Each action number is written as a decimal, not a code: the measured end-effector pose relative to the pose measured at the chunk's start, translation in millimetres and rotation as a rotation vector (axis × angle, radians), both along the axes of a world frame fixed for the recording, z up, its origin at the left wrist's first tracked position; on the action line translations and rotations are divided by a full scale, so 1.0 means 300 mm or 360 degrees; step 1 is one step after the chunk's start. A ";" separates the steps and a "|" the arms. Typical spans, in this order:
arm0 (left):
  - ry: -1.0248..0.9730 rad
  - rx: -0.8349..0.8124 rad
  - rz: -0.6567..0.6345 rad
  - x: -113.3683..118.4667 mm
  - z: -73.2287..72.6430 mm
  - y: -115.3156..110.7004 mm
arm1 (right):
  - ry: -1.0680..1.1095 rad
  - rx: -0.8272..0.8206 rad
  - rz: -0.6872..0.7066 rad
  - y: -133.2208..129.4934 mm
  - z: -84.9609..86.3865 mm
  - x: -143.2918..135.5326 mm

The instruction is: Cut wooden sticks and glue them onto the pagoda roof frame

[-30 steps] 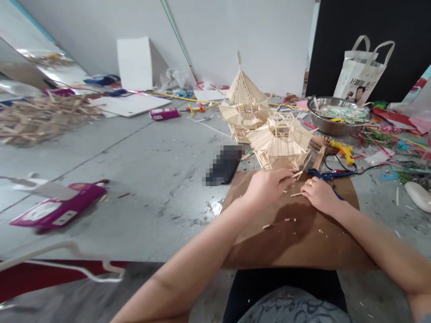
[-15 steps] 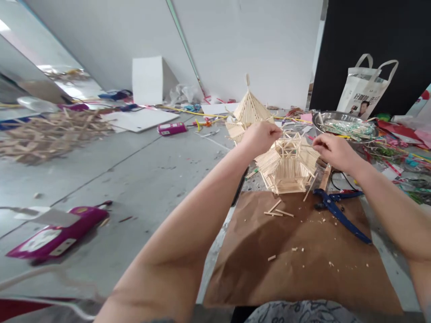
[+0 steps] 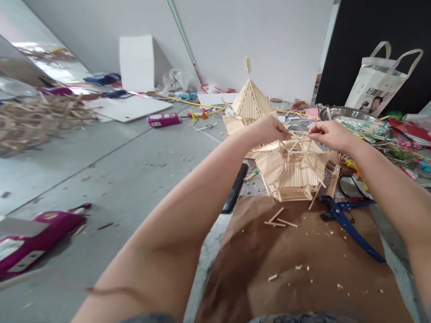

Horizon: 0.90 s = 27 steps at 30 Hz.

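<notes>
A model pavilion (image 3: 299,174) built of thin pale wooden sticks stands at the back edge of the brown paper, its upper frame uncovered. Over its top, my left hand (image 3: 274,128) has its fingers pinched together. Close by on the right, my right hand (image 3: 330,134) is pinched too, thumb and forefinger near the same frame. Between the fingertips runs a short wooden stick (image 3: 298,133); its ends are hidden by the fingers. Behind my left hand rises a pointed stick roof (image 3: 253,101) with a knob on top. Loose sticks (image 3: 276,223) lie in front of the pavilion.
Blue-handled cutters (image 3: 352,226) rest on the brown paper (image 3: 303,291) at right. A dark phone (image 3: 235,190) lies left of the pavilion. Purple tools (image 3: 43,240) are on the grey floor. A metal bowl (image 3: 336,112) and a white bag (image 3: 377,85) stand behind at right.
My right hand has come left and closer to my left hand, over the pavilion's top frame. The head view has shifted slightly. The pavilion stays in place.
</notes>
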<state>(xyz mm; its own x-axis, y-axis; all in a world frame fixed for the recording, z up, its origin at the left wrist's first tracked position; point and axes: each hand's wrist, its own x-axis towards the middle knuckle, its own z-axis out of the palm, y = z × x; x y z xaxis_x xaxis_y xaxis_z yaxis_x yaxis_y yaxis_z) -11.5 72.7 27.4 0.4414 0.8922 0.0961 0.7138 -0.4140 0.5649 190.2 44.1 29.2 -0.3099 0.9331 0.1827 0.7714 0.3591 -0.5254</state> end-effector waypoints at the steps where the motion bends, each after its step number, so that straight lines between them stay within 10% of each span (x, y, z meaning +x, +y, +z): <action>1: 0.0002 -0.0022 0.0005 -0.001 0.003 -0.002 | 0.0011 -0.0030 0.0002 0.005 -0.003 -0.003; 27: -0.0184 -0.0098 -0.0136 -0.028 -0.001 0.013 | 0.0072 -0.0170 0.0221 0.038 -0.023 0.042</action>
